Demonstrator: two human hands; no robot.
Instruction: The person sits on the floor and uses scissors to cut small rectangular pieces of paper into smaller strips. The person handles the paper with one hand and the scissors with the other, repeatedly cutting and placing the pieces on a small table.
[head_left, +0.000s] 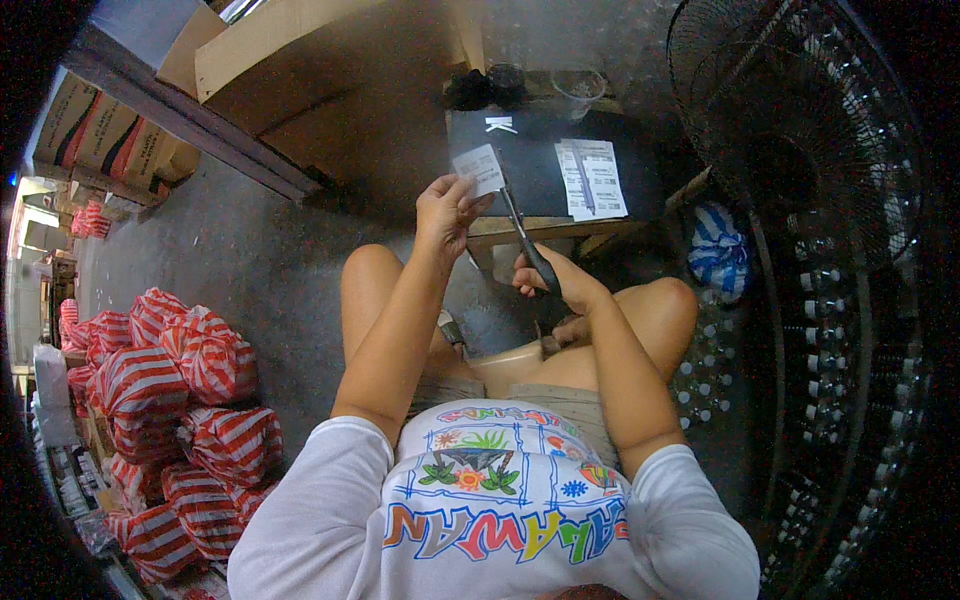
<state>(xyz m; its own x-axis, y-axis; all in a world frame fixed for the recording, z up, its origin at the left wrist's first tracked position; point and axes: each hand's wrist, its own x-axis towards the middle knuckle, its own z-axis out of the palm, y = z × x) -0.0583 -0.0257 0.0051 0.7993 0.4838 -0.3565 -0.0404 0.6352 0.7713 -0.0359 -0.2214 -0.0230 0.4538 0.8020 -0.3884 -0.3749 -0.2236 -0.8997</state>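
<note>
My left hand (448, 214) pinches a small printed paper piece (480, 171) between thumb and fingers, above the near left part of a dark-topped low table (525, 199). My right hand (559, 277) grips black-handled scissors (514, 214), whose blades point away from me along the right edge of that paper; whether they touch it I cannot tell. Printed label sheets (606, 180) lie on the table's right side, with a dark pen-like item (583, 178) across them. Several narrow white paper strips (500, 124) lie near the table's far edge.
A clear plastic container (579, 86) and a black bundle (474, 91) stand beyond the tabletop. A large wire-caged fan (750, 90) is at the right, near a blue-striped bag (720, 251) and rows of bottles (821, 330). Red-striped bags (142, 390) are piled at left, below cardboard boxes (97, 131).
</note>
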